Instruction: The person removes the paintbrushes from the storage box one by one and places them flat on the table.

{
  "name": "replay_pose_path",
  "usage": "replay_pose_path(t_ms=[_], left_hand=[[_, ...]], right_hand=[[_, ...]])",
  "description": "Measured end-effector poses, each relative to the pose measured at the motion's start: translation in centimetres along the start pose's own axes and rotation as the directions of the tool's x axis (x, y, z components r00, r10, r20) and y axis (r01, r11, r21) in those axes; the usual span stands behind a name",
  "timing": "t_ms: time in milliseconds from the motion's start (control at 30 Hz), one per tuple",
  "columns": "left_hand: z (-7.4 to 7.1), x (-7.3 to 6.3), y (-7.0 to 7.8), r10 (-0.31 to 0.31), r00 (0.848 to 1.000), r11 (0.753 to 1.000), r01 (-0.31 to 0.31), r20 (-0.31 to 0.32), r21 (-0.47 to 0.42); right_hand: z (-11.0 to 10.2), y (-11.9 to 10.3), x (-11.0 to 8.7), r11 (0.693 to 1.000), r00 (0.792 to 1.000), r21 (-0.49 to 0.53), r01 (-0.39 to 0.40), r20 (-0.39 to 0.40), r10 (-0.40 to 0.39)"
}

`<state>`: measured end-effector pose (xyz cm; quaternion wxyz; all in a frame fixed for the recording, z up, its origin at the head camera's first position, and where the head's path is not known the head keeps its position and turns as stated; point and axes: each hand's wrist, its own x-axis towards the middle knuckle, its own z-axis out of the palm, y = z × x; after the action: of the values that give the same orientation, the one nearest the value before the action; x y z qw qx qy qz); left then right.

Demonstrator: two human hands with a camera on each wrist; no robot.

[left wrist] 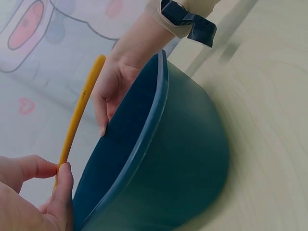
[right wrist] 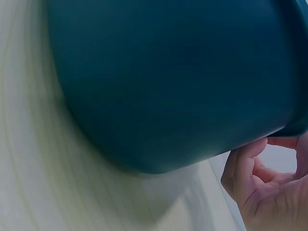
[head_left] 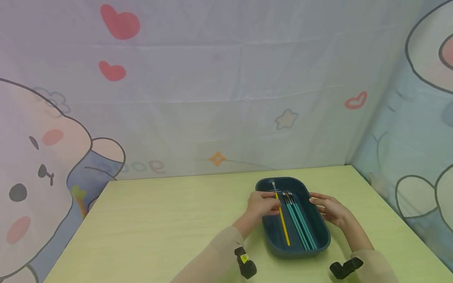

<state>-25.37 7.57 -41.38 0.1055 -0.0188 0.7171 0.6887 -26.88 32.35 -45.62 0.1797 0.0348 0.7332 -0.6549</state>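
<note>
My left hand (head_left: 262,203) pinches a yellow-handled paintbrush (head_left: 284,226) between thumb and fingers, over the left side of a dark teal tray (head_left: 295,254). The brush tilts with its bristles toward the far end; in the left wrist view its yellow handle (left wrist: 79,110) rises above the tray's rim. Inside the tray, several paintbrushes with turquoise handles (head_left: 300,224) lie side by side, bristles away from me. My right hand (head_left: 332,209) grips the tray's right rim, thumb on top and fingers below the lip, as the right wrist view shows fingers (right wrist: 248,166) against the outer wall.
The tray stands on a pale yellow table (head_left: 159,228), near its right part. A printed cloth (head_left: 198,78) with cartoon figures and hearts hangs behind and at the sides. Small black wrist cameras (head_left: 245,264) are strapped over both sleeves.
</note>
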Motion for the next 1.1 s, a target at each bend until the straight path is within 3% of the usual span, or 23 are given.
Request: replay_pose_path(t_ms=[567, 1100], left_hand=[[-1.9, -0.5, -0.1, -0.016, 0.999, 1.000, 0.015, -0.029, -0.027], [-3.4, -0.5, -1.2, -0.018, 0.998, 0.996, 0.013, -0.055, -0.085]], right_hand=[[-0.1, 0.1, -0.1, 1.000, 1.000, -0.009, 0.014, 0.006, -0.013], [-0.2, 0.2, 0.0, 1.000, 1.000, -0.012, 0.019, 0.017, -0.018]])
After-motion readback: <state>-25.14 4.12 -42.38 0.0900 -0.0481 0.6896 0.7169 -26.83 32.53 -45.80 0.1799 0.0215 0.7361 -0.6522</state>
